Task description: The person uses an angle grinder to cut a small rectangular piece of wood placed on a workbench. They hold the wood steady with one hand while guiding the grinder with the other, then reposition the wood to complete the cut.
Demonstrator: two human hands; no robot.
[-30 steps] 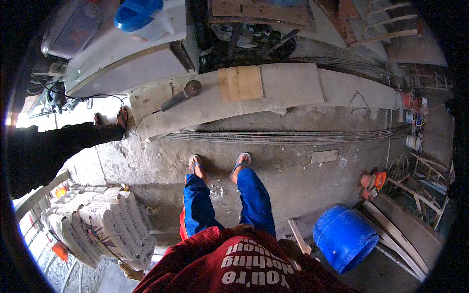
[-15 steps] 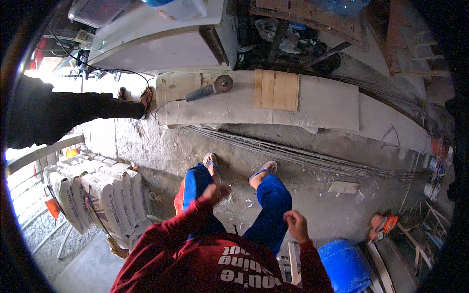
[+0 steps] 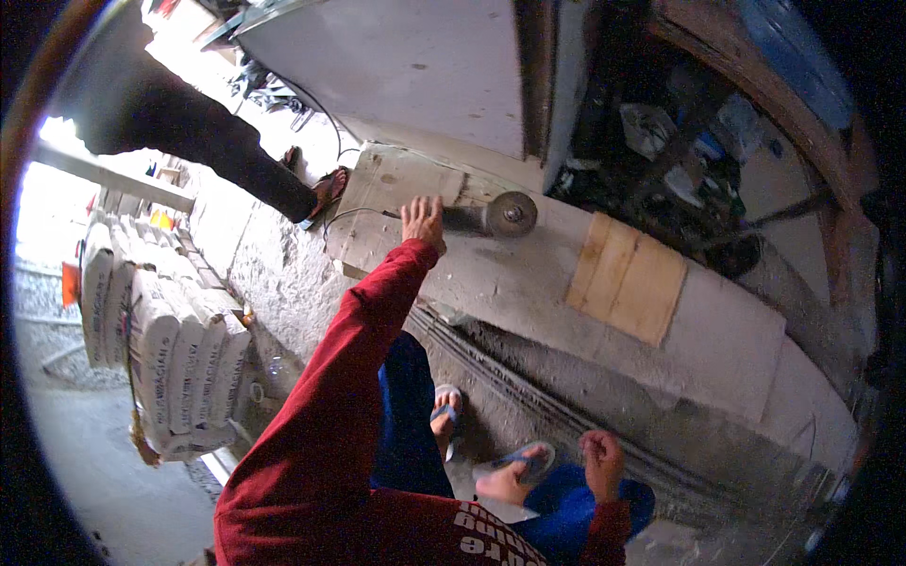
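Observation:
An angle grinder (image 3: 511, 215) with a round disc lies on a long pale board, its cord trailing left. Over the rear end of its body I hold my left hand (image 3: 422, 224), fingers stretched out and a little apart, not wrapped around it. Whether the fingertips touch the tool cannot be told. Lower down, beside my knee, my right hand (image 3: 602, 464) hovers with its fingers curled in and nothing visible in them. To the grinder's right, a light wooden piece (image 3: 627, 278) rests on the same board (image 3: 528, 274).
A person in dark trousers (image 3: 226, 141) stands at the far left, one sandalled foot close to the board's end. Stacked white sacks (image 3: 179, 349) are at the left. Long thin rods (image 3: 510, 377) lie along the floor before my feet. A pale cabinet (image 3: 406, 75) stands behind the board.
My left hand has reached forward from my lap to the angle grinder's rear end. The view has turned and come closer to the board. My right hand stays near my knee.

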